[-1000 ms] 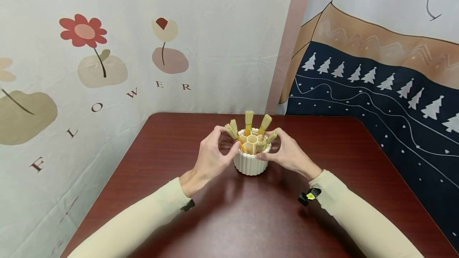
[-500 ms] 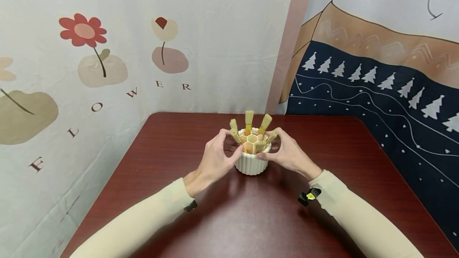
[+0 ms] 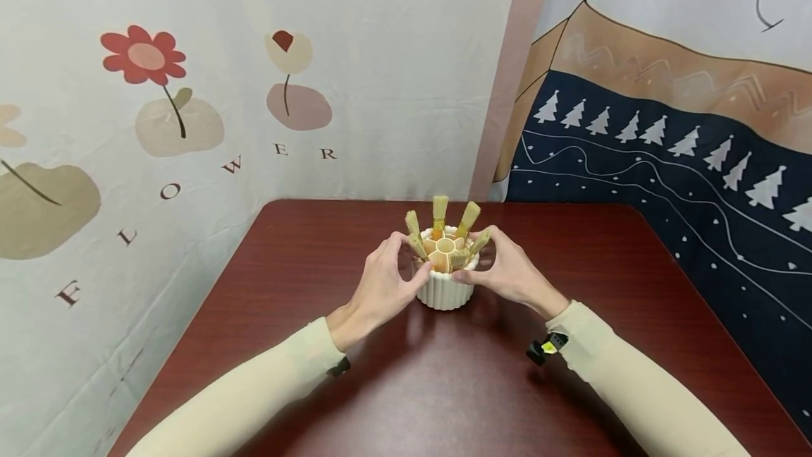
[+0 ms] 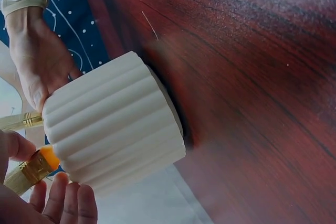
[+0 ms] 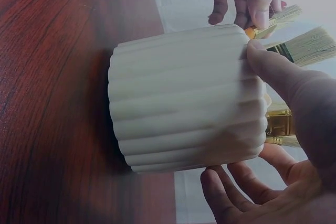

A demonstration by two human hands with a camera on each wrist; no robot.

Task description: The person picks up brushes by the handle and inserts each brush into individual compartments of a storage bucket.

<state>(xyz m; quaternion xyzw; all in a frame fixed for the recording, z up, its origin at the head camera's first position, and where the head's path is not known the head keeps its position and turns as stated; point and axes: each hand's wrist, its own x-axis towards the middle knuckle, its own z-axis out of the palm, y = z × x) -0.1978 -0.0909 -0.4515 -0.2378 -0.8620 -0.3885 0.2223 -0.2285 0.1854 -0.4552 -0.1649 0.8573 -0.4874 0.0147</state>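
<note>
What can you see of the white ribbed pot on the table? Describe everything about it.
The white ribbed pot looks ceramic or plastic, round, with vertical flutes. It stands upright on the dark red table. Inside, dividers form compartments around a centre ring, holding bristle-up brushes. The left hand and right hand touch its rim.

Both arms reach forward, cream sleeves, forearms angled inward. Left hand (image 3: 380, 284) fingers curled, thumb and fingertips pinching. Right hand (image 3: 504, 275) curled too, thumb forward.
</note>
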